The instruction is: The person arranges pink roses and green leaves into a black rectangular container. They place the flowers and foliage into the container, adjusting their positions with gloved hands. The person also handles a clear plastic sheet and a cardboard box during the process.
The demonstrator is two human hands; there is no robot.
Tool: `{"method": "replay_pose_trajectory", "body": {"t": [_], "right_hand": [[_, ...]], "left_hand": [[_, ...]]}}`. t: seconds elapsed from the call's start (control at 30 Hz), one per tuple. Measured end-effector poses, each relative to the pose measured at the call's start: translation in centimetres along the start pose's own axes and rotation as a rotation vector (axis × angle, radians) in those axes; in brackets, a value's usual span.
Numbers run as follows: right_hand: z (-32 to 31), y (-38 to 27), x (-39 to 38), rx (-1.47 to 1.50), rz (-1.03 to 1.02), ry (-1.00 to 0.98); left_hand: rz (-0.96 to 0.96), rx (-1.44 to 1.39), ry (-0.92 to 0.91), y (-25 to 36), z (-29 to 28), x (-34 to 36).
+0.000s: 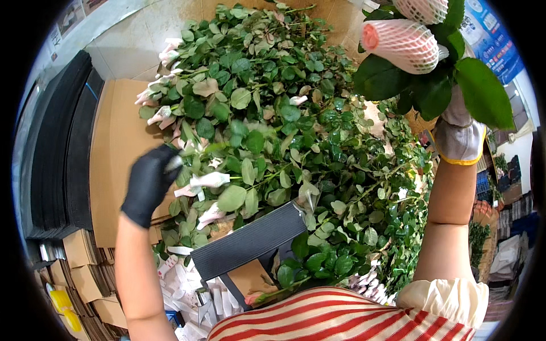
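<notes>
My left hand [149, 183], in a black glove, is closed at the left edge of a big heap of leafy roses [250, 96]. Its fingers pinch a pale-headed rose [174, 163], blurred by motion. Raised at the upper right, my right hand [459, 133] wears a pale glove with a yellow cuff and is closed round roses whose pink heads sit in white net sleeves [402, 46]. Broad leaves hide most of its fingers. Just right of my left hand lie more roses with white-sleeved heads [210, 179].
A black corrugated box [250, 236] stands close to my body, leaves hanging over it. Black sheets [57, 153] and brown cardboard [116, 142] are stacked at the left. White net sleeves [185, 290] lie below. A tiled wall [128, 54] rises behind the heap.
</notes>
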State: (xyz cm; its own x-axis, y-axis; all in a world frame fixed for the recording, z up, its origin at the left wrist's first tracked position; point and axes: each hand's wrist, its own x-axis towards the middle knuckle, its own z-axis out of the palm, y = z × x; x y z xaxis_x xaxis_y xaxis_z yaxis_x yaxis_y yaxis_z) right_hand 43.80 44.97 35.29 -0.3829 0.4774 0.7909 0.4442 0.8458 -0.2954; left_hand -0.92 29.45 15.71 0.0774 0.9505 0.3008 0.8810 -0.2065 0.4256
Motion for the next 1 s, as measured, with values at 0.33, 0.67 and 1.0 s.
{"method": "replay_pose_trajectory", "body": {"t": [0.33, 0.67, 1.0], "right_hand": [[1.5, -7.6, 3.6, -0.317, -0.499, -0.057], [15.4, -21.2, -8.0, 0.204, -0.398, -0.538], [17.0, -20.3, -15.1, 0.307, -0.563, -0.721]], "left_hand": [[-0.329, -0.518, -0.246, -0.4, -4.1, -2.8], [-0.372, -1.205, 0.352, 10.7, -5.6, -16.7], [-0.384, -1.175, 0.571, 17.5, -2.8, -23.6]]}}
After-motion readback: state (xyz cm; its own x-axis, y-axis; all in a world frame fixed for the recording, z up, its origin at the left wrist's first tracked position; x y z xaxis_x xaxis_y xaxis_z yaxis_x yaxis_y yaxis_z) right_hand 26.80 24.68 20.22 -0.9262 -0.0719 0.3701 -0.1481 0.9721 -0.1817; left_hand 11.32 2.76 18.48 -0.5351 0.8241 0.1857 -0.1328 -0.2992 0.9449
